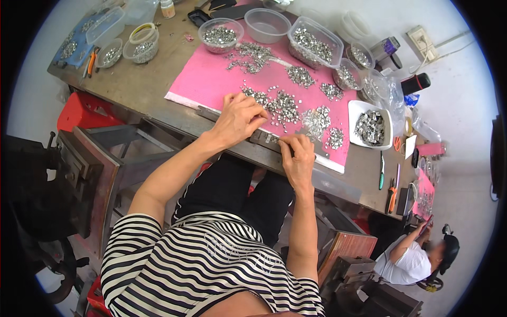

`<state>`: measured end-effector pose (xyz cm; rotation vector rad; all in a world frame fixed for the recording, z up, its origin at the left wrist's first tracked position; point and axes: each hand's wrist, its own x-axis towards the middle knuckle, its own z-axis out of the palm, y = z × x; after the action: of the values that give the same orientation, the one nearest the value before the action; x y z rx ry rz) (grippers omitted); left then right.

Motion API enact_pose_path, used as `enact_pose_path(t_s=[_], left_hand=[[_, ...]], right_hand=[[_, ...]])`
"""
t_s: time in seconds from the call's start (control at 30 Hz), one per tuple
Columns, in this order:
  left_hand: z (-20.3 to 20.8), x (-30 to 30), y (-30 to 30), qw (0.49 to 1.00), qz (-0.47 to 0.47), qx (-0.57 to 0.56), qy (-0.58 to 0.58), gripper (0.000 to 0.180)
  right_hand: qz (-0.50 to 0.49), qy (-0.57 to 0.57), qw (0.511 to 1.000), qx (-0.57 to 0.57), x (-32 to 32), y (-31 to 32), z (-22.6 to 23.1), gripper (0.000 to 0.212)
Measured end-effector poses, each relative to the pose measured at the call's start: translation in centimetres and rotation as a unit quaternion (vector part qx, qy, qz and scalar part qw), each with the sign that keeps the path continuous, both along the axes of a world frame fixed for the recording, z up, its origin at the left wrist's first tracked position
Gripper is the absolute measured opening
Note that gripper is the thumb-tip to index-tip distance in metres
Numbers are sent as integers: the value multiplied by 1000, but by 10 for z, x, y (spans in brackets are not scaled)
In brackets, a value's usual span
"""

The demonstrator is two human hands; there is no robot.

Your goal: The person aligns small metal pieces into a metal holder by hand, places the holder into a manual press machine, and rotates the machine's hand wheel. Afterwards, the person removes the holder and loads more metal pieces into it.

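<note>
At the near edge of a pink mat [211,68], a dark flat metal bar [262,139] lies with a few small silvery pieces on it. My left hand [240,120] is over the bar's left part, fingers curled together beside a pile of small silvery metal pieces [284,107]; what they pinch, if anything, is hidden. At the bar's right end my right hand [299,157] has its thumb and fingers bent together against the metal. Whatever is between those fingertips is too small to make out. A heap of thinner silvery pieces [317,122] lies just beyond my right hand.
Clear plastic tubs [316,45] of metal parts line the mat's far side. A white square bowl [352,134] of parts stands at the right, near orange-handled pliers [392,198]. More tubs [141,48] sit at the left. Another person [412,259] in white is at the lower right.
</note>
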<state>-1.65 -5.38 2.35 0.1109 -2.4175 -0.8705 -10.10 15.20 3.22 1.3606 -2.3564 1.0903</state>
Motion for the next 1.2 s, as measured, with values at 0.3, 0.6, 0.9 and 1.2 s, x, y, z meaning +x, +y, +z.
enact_pose_path(t_s=[0.3, 0.6, 0.9, 1.2], left_hand=[[-1, -22, 15, 992, 25, -95, -81, 21], [-3, -22, 18, 996, -3, -73, -59, 13], [-15, -6, 43, 994, -84, -36, 53, 14], [-12, -3, 43, 994, -69, -38, 73, 13]], right_hand=[[-70, -128, 989, 33, -22, -6, -2, 7], [-81, -104, 985, 113, -31, -12, 1, 9], [-46, -29, 998, 21, -1, 9, 6, 6], [-41, -31, 998, 21, -15, 9, 4, 10]])
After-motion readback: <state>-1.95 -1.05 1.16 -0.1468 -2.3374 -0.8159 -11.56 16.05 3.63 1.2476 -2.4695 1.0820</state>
